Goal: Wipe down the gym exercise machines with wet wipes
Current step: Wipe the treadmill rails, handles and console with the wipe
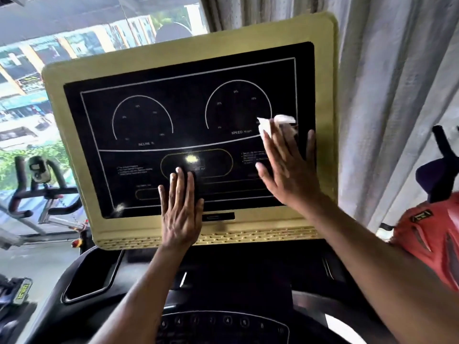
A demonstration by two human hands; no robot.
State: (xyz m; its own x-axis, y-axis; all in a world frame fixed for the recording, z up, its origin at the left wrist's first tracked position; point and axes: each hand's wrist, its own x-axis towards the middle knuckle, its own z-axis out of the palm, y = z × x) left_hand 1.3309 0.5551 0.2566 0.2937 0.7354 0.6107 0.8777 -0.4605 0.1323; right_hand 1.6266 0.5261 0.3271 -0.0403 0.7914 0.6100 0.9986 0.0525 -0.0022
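while the wipe is on the right side of the screen, most of the job looks still ahead, judging by this one view. far left, a spin bike point(42, 189) by the window, no hand or wipe near it, can't tell if cleaned. next the treadmill console point(74, 78), gold frame round a black screen point(183, 120). left hand point(181, 209) lies flat on the lower middle of the screen, fingers straight and together, holding nothing, probably bracing the panel. glare spot just above its fingertips. no streaks or wet marks readable, so can't say which part is wiped already. right hand point(290, 170) is spread flat near the right edge of the screen, fingers straight, pressing the wipe point(275, 126) against the glass; wipe bunched under and above the fingertips, beside the speed dial. not pinched, just pressed. likely left: rest of screen, gold frame, lower keypad point(223, 324), handles. far right, a red machine point(432, 239) by the curtain, untouched as far as seen.
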